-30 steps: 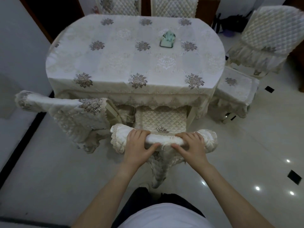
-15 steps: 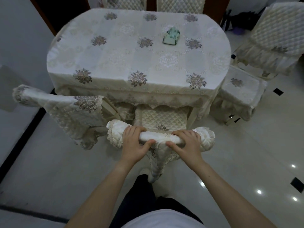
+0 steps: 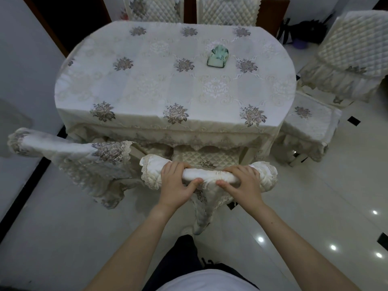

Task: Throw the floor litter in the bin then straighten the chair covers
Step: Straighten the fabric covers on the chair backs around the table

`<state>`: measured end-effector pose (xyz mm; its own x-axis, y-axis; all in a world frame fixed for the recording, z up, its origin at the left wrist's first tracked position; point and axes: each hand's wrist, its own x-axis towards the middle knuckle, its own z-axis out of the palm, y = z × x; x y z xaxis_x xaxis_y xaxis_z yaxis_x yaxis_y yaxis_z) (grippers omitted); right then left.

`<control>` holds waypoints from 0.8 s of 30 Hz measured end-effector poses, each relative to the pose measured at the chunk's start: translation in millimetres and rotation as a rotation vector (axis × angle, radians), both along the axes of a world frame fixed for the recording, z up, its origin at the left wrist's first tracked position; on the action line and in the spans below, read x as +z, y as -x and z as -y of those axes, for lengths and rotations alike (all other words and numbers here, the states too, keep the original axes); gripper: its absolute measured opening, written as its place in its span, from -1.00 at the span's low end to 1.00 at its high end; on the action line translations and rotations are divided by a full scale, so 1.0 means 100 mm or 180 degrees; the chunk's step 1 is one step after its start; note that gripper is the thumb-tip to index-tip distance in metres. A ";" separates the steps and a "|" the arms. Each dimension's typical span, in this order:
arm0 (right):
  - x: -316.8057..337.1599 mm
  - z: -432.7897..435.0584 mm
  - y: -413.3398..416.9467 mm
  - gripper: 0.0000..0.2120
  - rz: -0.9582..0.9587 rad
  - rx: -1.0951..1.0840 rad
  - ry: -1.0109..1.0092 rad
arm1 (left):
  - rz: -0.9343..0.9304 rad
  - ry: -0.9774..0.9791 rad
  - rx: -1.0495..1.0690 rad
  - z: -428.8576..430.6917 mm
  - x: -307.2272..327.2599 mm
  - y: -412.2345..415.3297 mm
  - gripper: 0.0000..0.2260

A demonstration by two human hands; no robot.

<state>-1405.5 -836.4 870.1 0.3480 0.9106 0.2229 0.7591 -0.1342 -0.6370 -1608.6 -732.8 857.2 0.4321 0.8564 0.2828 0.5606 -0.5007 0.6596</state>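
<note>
- Apparently no litter on the glossy white floor (image 3: 63, 238); bin out of view.
- Both left hand (image 3: 176, 185) and right hand (image 3: 241, 183) clutch the cream lace-edged chair cover (image 3: 207, 176) atop the backrest, bunched; straightening unfinished.

At centre, the table (image 3: 147, 85), small box (image 3: 218, 58) on its far right part. Tucked under the near edge, the near chair (image 3: 210, 177), gripped at the top by left hand (image 3: 176, 185) and right hand (image 3: 243, 185). Just left, a second chair (image 3: 69, 148); right of the table, a third chair (image 3: 308, 122); behind it, side by side, a fourth chair (image 3: 153, 7) and fifth chair (image 3: 228, 9).
</note>
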 end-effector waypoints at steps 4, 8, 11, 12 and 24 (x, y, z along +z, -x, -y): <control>-0.01 -0.20 -0.04 -0.51 -0.0023 -0.0034 0.0019 | -0.0018 0.0021 -0.0041 -0.23 0.01 -0.04 -0.58; -0.02 -0.37 -0.11 -0.50 -0.0001 -0.0056 0.0054 | -0.0044 0.0014 -0.0058 -0.42 0.01 -0.10 -0.57; -0.01 -0.46 -0.15 -0.50 -0.0017 -0.0057 0.0062 | -0.0052 0.0018 -0.0061 -0.52 0.00 -0.15 -0.57; -0.01 -0.49 -0.17 -0.50 -0.0014 -0.0061 0.0063 | -0.0051 0.0026 -0.0064 -0.54 -0.01 -0.16 -0.58; 0.01 -0.49 -0.08 -0.51 0.0199 -0.0127 0.0146 | -0.0282 0.0147 -0.0233 -0.54 0.10 -0.09 -0.59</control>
